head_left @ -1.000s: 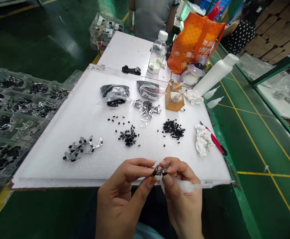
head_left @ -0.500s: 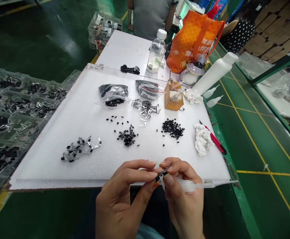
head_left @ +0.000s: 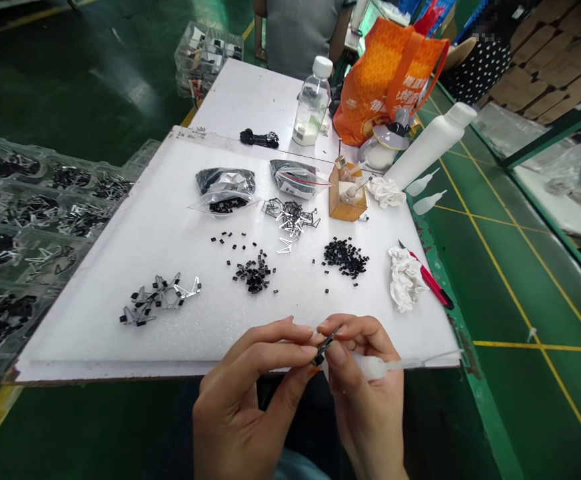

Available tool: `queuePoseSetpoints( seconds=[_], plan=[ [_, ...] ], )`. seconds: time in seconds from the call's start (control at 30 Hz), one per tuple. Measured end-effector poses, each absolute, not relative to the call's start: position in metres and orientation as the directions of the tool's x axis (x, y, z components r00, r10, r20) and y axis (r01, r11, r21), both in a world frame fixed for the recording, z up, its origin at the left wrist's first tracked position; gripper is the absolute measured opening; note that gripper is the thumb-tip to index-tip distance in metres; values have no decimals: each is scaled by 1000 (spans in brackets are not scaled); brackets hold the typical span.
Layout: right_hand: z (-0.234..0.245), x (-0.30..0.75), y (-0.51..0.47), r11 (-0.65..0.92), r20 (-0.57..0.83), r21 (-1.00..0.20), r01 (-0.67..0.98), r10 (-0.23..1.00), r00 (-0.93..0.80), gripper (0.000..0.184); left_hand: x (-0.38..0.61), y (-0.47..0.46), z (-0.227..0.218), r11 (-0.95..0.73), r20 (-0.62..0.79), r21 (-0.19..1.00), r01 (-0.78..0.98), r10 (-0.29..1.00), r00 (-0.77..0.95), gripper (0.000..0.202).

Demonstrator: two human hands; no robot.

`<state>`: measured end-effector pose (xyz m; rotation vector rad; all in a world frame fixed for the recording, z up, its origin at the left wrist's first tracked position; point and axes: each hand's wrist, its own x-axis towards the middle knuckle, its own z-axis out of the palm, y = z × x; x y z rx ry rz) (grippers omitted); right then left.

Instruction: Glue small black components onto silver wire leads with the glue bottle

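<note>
Both my hands meet at the near edge of the white foam board (head_left: 180,220). My left hand (head_left: 250,393) pinches a small black and metal clip part (head_left: 323,347) between thumb and fingertips. My right hand (head_left: 365,393) pinches the same part from the other side and also holds a clear applicator with a long thin nozzle (head_left: 400,364) that points right. On the board lie a heap of finished metal clips (head_left: 160,299), two heaps of small black pieces (head_left: 254,275) (head_left: 345,257) and a tangle of bare metal clips (head_left: 290,217).
Bags of parts (head_left: 225,190), a small cardboard box (head_left: 348,197), a white bottle (head_left: 430,147), a water bottle (head_left: 311,103), an orange bag (head_left: 390,80), white rags (head_left: 405,280) and a red knife (head_left: 430,283) stand around. Clear trays of parts (head_left: 30,227) lie left. Another person (head_left: 300,27) stands beyond the table.
The clip part has turned between my fingertips, and the applicator nozzle has swung slightly upward. Both hands stay together at the board's near edge.
</note>
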<state>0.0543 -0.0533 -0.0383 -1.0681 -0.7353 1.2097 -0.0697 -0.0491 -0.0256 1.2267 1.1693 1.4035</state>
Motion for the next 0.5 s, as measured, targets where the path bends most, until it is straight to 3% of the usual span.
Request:
queuePoseSetpoints(
  seconds=[0.23,0.5],
  plan=[
    [-40,52,-51,69,-19,-954,-291,957,289,22,-68,-47,-21,-51,40,996,-74,989,-139,30],
    [-44,45,-58,117,59,-982,-148,936,346,33,-66,-44,-20,159,-214,938,-307,965,-154,12]
  ],
)
